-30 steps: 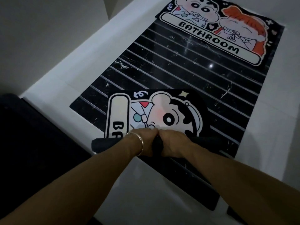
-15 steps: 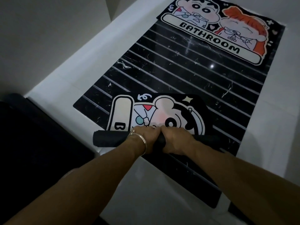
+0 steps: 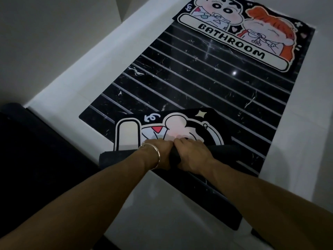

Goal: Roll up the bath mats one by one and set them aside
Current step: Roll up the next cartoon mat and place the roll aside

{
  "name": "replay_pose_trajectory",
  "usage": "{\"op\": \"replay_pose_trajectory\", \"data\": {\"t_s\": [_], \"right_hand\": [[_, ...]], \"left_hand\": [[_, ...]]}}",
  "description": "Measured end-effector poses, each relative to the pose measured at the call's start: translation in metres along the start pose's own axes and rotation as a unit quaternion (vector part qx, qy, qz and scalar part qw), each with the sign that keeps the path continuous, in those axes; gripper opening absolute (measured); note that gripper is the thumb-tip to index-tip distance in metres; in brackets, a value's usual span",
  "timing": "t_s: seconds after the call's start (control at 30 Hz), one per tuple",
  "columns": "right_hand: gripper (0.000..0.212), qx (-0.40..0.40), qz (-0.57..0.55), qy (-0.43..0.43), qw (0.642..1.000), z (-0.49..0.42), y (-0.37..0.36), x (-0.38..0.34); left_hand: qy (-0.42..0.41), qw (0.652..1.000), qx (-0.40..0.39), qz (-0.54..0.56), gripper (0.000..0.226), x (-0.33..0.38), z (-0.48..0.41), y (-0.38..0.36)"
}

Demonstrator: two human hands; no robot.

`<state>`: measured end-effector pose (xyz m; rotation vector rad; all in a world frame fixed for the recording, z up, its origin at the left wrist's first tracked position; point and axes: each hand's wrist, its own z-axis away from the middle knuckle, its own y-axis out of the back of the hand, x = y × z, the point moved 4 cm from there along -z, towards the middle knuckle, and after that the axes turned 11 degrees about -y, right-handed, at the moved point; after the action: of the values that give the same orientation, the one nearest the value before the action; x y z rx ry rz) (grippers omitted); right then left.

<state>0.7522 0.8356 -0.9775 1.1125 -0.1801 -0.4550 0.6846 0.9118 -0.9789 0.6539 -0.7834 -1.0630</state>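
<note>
Your left hand (image 3: 160, 152) and right hand (image 3: 192, 154) sit side by side, touching, on the dark roll (image 3: 223, 150) of the near bath mat (image 3: 167, 123), fingers curled over its top and closed on it, a bangle (image 3: 155, 156) on your left wrist. Beyond the roll, the mat's unrolled cartoon print lies flat on the black striped floor panel (image 3: 198, 83). At the far end of that panel, well apart from the roll, the second bath mat (image 3: 243, 33) lies flat, reading BATHROOM.
</note>
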Motion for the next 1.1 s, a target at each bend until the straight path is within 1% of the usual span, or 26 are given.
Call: {"op": "replay_pose_trajectory", "data": {"t_s": [0.1, 0.13, 0.17, 0.2, 0.27, 0.33, 0.4, 0.47, 0.5, 0.57, 0.67, 0.7, 0.73, 0.8, 0.87, 0.93, 1.0, 1.03, 1.1], "right_hand": [[0.057, -0.068, -0.052, -0.021, 0.996, -0.007, 0.003, 0.004], [0.057, -0.085, -0.075, -0.024, 0.993, -0.007, 0.003, 0.006], [0.056, -0.086, -0.087, -0.019, 0.992, -0.006, 0.003, 0.006], [0.056, -0.068, -0.084, -0.003, 0.994, -0.005, 0.003, 0.005], [0.057, -0.013, -0.049, 0.025, 0.998, -0.002, 0.002, 0.006], [0.059, 0.0, -0.029, 0.028, 0.999, -0.002, 0.001, 0.009], [0.057, -0.025, -0.051, 0.011, 0.998, -0.007, 0.002, 0.013], [0.053, -0.072, -0.104, -0.013, 0.992, -0.01, 0.004, 0.017], [0.052, -0.084, -0.123, -0.019, 0.989, -0.01, 0.006, 0.017], [0.053, -0.072, -0.127, -0.012, 0.989, -0.005, 0.006, 0.015], [0.062, 0.003, -0.047, 0.019, 0.999, -0.002, 0.004, 0.005], [0.062, 0.003, -0.038, 0.014, 0.999, -0.003, 0.005, 0.003], [0.061, -0.016, -0.047, -0.001, 0.999, -0.006, 0.007, 0.003], [0.058, -0.077, -0.097, -0.036, 0.992, -0.012, 0.011, 0.006], [0.055, -0.106, -0.139, -0.046, 0.984, -0.013, 0.013, 0.008], [0.056, -0.073, -0.118, -0.028, 0.99, -0.009, 0.013, 0.004], [0.061, -0.025, -0.056, -0.006, 0.998, -0.006, 0.011, 0.0], [0.061, -0.013, -0.037, -0.005, 0.999, -0.006, 0.01, -0.001], [0.055, -0.028, -0.041, -0.02, 0.999, -0.01, 0.011, 0.001]], "left_hand": [[-0.007, 0.995, 0.075, -0.059, 0.063, 0.004, 0.006, -0.002], [-0.011, 0.993, 0.089, -0.079, 0.065, 0.005, 0.007, -0.003], [-0.011, 0.992, 0.089, -0.088, 0.066, 0.005, 0.006, -0.005], [-0.007, 0.993, 0.08, -0.084, 0.065, 0.004, 0.006, -0.004], [0.006, 0.997, 0.053, -0.048, 0.062, 0.0, 0.003, -0.002], [0.015, 0.999, 0.048, -0.012, 0.066, -0.001, 0.002, -0.002], [0.013, 0.996, 0.082, -0.028, 0.071, 0.003, 0.004, -0.002], [-0.005, 0.987, 0.126, -0.098, 0.069, 0.009, 0.006, -0.002], [-0.015, 0.983, 0.136, -0.125, 0.067, 0.011, 0.006, -0.002], [-0.016, 0.987, 0.112, -0.113, 0.067, 0.006, 0.004, -0.001], [0.002, 0.999, 0.035, -0.002, 0.065, -0.006, 0.001, 0.001], [0.002, 0.999, 0.035, 0.008, 0.065, -0.007, 0.002, 0.001], [-0.002, 0.999, 0.048, -0.006, 0.067, -0.006, 0.005, 0.003], [-0.016, 0.992, 0.094, -0.086, 0.07, -0.003, 0.009, 0.007], [-0.017, 0.985, 0.116, -0.129, 0.067, -0.001, 0.009, 0.008], [0.002, 0.991, 0.094, -0.091, 0.062, -0.007, 0.006, 0.008], [0.023, 0.998, 0.061, -0.011, 0.057, -0.012, 0.004, 0.008], [0.025, 0.998, 0.059, 0.008, 0.056, -0.013, 0.004, 0.007], [0.014, 0.997, 0.079, -0.012, 0.058, -0.009, 0.007, 0.006]]}}
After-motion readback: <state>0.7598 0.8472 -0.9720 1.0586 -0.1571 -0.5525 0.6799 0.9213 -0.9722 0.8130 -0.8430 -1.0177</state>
